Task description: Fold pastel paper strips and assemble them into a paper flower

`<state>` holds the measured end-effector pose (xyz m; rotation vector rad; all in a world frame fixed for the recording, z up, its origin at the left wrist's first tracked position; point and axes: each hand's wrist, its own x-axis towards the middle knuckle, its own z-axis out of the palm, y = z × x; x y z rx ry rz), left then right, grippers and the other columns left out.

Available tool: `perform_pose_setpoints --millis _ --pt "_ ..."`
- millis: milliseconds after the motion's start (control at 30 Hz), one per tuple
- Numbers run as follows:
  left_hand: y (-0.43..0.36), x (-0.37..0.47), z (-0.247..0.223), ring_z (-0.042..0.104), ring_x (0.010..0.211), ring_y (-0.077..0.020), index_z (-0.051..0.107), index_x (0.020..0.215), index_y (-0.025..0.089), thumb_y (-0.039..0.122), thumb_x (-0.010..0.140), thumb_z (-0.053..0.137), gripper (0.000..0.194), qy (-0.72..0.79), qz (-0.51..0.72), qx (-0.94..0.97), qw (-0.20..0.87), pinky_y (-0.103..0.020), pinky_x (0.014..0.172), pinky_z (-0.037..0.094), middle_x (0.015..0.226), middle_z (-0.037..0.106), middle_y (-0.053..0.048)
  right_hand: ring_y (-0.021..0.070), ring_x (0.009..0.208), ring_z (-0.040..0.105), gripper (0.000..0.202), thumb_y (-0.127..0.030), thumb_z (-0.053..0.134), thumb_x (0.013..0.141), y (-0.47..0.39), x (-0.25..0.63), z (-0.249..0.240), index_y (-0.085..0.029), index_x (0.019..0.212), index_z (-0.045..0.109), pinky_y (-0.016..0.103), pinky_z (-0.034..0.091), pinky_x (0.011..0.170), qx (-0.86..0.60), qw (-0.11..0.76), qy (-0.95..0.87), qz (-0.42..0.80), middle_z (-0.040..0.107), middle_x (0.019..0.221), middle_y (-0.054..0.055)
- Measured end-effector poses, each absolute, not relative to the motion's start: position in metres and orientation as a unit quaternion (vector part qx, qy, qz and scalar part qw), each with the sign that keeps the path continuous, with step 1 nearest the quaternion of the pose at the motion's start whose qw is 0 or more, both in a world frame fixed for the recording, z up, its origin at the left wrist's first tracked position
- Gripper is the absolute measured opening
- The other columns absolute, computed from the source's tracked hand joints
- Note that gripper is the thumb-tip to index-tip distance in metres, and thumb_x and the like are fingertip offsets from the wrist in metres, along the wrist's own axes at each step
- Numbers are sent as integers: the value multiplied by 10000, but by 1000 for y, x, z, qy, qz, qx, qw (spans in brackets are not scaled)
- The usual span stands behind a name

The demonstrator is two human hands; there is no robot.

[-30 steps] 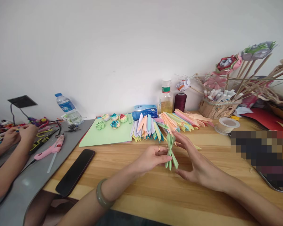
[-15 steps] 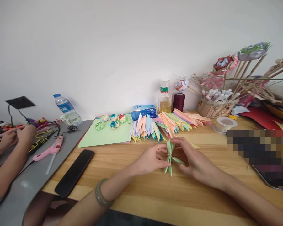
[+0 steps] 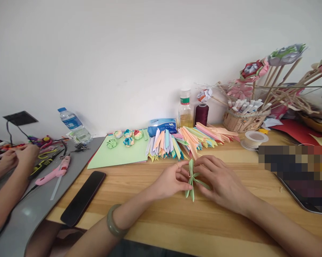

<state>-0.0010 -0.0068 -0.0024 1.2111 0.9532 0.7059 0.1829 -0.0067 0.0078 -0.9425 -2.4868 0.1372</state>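
Note:
Between my hands, just above the wooden table [image 3: 139, 214], is a green folded-paper piece [image 3: 192, 178] with several narrow petals spreading from a pinched middle. My left hand [image 3: 170, 182] is closed on its left side, thumb and fingers pinching the paper. My right hand [image 3: 220, 180] curves around the right side, its fingers against the upper and right petals; some fingertips are hidden behind the paper. Behind the hands lies a row of folded paper strips [image 3: 165, 144] in several colours. Small finished paper flowers [image 3: 128, 141] rest on a green paper sheet [image 3: 115, 159].
A black phone [image 3: 83, 198] lies to the left. On the grey table beyond are a pink glue gun [image 3: 54, 173] and another person's hands [image 3: 25, 157]. A wire spool [image 3: 254, 140], dark thread cone [image 3: 201, 115], bottle [image 3: 185, 110] and basket [image 3: 245, 119] stand at the back.
My right fingers have shifted inward and closed more over the right petals. The petals now stand further apart, while my left hand keeps its pinch. The view has shifted slightly.

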Motion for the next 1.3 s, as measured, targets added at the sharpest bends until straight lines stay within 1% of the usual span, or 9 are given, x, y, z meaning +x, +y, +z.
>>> perform_pose_setpoints --millis 100,200,500,700,800,867,1100,1200,1300 --pt "-8 0 -5 556 714 -114 409 1235 178 104 551 725 757 418 315 557 644 -264 681 444 825 529 -14 247 952 494 131 -282 474 827 -6 183 6 -209 887 565 427 417 812 -347 223 -909 65 588 917 79" --pt "-8 0 -6 563 733 -119 397 1238 190 115 569 715 744 414 315 567 638 -259 681 448 835 520 -11 232 945 520 156 -272 446 851 -5 183 3 -204 934 559 417 432 813 -349 233 -903 95 600 943 84" --pt "-8 1 -2 544 701 -97 377 1211 164 14 573 644 707 441 317 545 639 -225 645 437 811 485 3 201 1096 468 255 -124 479 756 -4 184 2 -209 990 536 360 402 916 -326 243 -901 149 573 1086 69" --pt "-11 0 -7 537 655 -76 314 1295 264 8 628 535 747 415 319 610 595 -185 570 404 870 501 -4 214 814 542 185 -64 469 687 -7 177 -2 -172 827 524 350 451 704 -371 231 -895 91 584 841 74" --pt "-14 1 -5 541 671 -91 335 1302 289 16 648 486 724 412 303 673 534 -189 568 413 902 545 -15 217 763 541 58 -152 476 769 -7 174 -4 -171 810 511 358 442 677 -371 225 -899 64 579 801 76" --pt "-15 2 -3 555 729 -119 346 1303 279 32 655 482 707 431 301 706 475 -218 633 444 915 575 -21 222 792 544 68 -205 461 816 -6 174 -5 -174 842 515 364 438 697 -365 231 -900 58 584 832 84" --pt "-14 2 -5 568 724 -147 288 1324 245 101 690 480 678 491 276 754 338 -291 714 473 821 606 -4 213 768 562 80 -173 431 835 -4 177 -9 -182 819 508 340 445 666 -375 261 -887 68 605 809 73" --pt "-15 2 -3 559 823 -175 401 1239 237 128 686 498 572 514 270 771 260 -330 775 464 917 579 -31 205 762 581 87 -157 430 829 -3 178 -12 -191 830 510 322 451 655 -375 269 -884 71 626 821 66" --pt "-15 1 1 508 986 -218 507 1095 219 142 645 542 459 515 273 792 181 -358 830 446 1099 476 -78 199 760 597 105 -141 432 821 -3 179 -14 -199 850 514 308 454 646 -380 271 -882 72 643 843 58"
